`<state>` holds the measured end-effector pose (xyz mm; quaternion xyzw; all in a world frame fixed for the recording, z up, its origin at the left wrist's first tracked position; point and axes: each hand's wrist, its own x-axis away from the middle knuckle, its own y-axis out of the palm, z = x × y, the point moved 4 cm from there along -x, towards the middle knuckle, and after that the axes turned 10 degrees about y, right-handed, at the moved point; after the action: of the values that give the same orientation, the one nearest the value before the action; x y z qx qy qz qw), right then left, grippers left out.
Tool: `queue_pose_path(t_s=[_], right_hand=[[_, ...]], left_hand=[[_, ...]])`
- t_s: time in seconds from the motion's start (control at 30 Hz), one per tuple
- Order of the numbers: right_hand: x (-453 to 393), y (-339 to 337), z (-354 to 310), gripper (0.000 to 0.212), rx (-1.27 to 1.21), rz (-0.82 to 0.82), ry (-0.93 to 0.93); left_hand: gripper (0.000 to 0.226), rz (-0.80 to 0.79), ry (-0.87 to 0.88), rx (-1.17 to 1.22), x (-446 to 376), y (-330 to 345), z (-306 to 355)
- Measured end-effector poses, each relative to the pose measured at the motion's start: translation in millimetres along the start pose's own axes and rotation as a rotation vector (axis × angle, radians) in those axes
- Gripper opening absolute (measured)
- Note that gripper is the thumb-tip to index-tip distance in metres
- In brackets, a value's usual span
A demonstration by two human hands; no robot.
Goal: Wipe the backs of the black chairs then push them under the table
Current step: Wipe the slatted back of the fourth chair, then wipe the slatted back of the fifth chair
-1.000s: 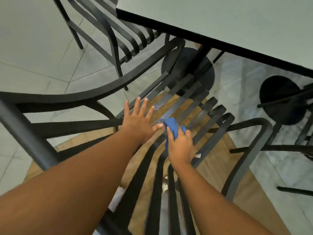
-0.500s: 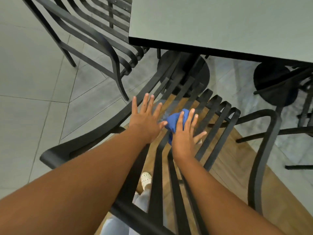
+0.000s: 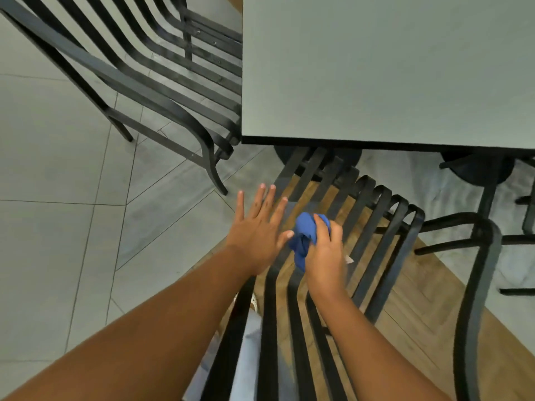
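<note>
Fingers (image 3: 321,227) of right hand (image 3: 325,256) curled round crumpled blue cloth (image 3: 304,238), over black slatted metal chair (image 3: 376,227) near tabletop (image 3: 376,68) corner. Left hand (image 3: 256,233) flat, fingers spread, holding nothing. Second chair (image 3: 162,91) along tabletop's left edge.

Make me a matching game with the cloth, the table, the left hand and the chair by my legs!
Things:
1. cloth
2. table
3. left hand
4. near chair

States:
A. black, made of slats
B. blue, bunched up
C. grey top with a black edge
D. fingers spread out straight

Pairs: 1-B, 2-C, 3-D, 4-A. The right hand grips the cloth.
</note>
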<state>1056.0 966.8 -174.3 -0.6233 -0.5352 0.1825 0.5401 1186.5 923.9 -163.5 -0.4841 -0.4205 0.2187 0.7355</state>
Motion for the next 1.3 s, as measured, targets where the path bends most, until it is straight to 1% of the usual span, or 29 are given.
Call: queue_pose_path(t_s=[0.07, 0.1, 0.13, 0.2, 0.27, 0.33, 0.43, 0.5, 0.57, 0.6, 0.67, 0.73, 0.77, 0.83, 0.9, 0.97, 1.03, 1.2, 1.3], right_hand=[[-1.6, -5.7, -16.4, 0.051, -0.003, 0.065, -0.012], [-2.0, -8.4, -25.5, 0.049, -0.009, 0.1, -0.03], [-2.7, -9.7, -33.7, 0.052, -0.015, 0.131, -0.041], [-5.5, -8.5, -49.6, 0.066, -0.021, 0.177, -0.037], [-9.9, -5.0, -66.0, 0.073, -0.047, 0.201, 0.003], [-13.4, -1.5, -84.0, 0.074, -0.03, 0.218, 0.045], [-15.5, 4.0, -119.6, 0.065, 0.0, 0.251, 0.049], [-16.9, 9.2, -144.7, 0.055, 0.037, 0.25, 0.035], [-21.7, 15.9, -169.6, 0.048, 0.091, 0.231, 0.002], [-24.9, 21.6, -181.1, 0.049, 0.122, 0.195, -0.002], [-29.5, 31.4, -201.1, 0.06, 0.153, 0.079, 0.022], [-33.9, 34.3, -218.6, 0.061, 0.065, 0.015, 0.071], [-36.0, 35.1, -228.3, 0.06, 0.03, 0.013, 0.068], [-41.8, 41.0, -248.2, 0.062, -0.004, 0.049, 0.001], [-51.1, 50.2, -263.5, 0.07, 0.051, 0.115, -0.05], [-61.6, 52.8, -278.0, 0.078, 0.129, 0.189, -0.055], [-74.5, 52.8, -292.0, 0.081, 0.162, 0.151, -0.05], [-108.8, 53.8, -316.0, 0.078, 0.108, 0.078, -0.021], [-134.4, 59.7, -329.1, 0.089, 0.102, 0.055, 0.008]], left_hand=[[0.065, 0.015, 0.005, 0.026, -2.1, -5.5, -11.5], [0.065, 0.024, 0.009, 0.033, -3.6, -8.5, -18.1], [0.065, 0.033, 0.017, 0.033, -4.8, -10.9, -25.3], [0.066, 0.053, 0.035, 0.03, -6.5, -15.1, -42.4], [0.075, 0.076, 0.061, 0.025, -7.0, -17.4, -61.9], [0.083, 0.081, 0.085, 0.03, -5.1, -17.5, -82.2], [0.082, 0.066, 0.114, 0.022, 0.5, -14.6, -114.3], [0.077, 0.046, 0.131, 0.006, 5.4, -16.3, -136.3], [0.067, 0.027, 0.147, -0.005, 10.8, -21.0, -158.4], [0.064, 0.019, 0.156, -0.01, 13.2, -24.4, -169.0], [0.063, 0.016, 0.172, -0.02, 15.8, -30.8, -190.0], [0.067, 0.043, 0.176, -0.024, 14.4, -36.3, -211.7], [0.073, 0.059, 0.175, -0.03, 13.3, -40.2, -222.1], [0.082, 0.073, 0.178, -0.052, 10.7, -46.7, -241.2], [0.082, 0.097, 0.171, -0.044, 7.1, -52.9, -258.4], [0.077, 0.118, 0.158, -0.037, 0.4, -59.9, -274.3], [0.073, 0.147, 0.138, -0.04, -9.8, -67.0, -289.4], [0.077, 0.141, 0.071, -0.052, -43.3, -81.0, -321.9], [0.081, 0.113, 0.065, -0.024, -69.1, -84.1, -336.1]])
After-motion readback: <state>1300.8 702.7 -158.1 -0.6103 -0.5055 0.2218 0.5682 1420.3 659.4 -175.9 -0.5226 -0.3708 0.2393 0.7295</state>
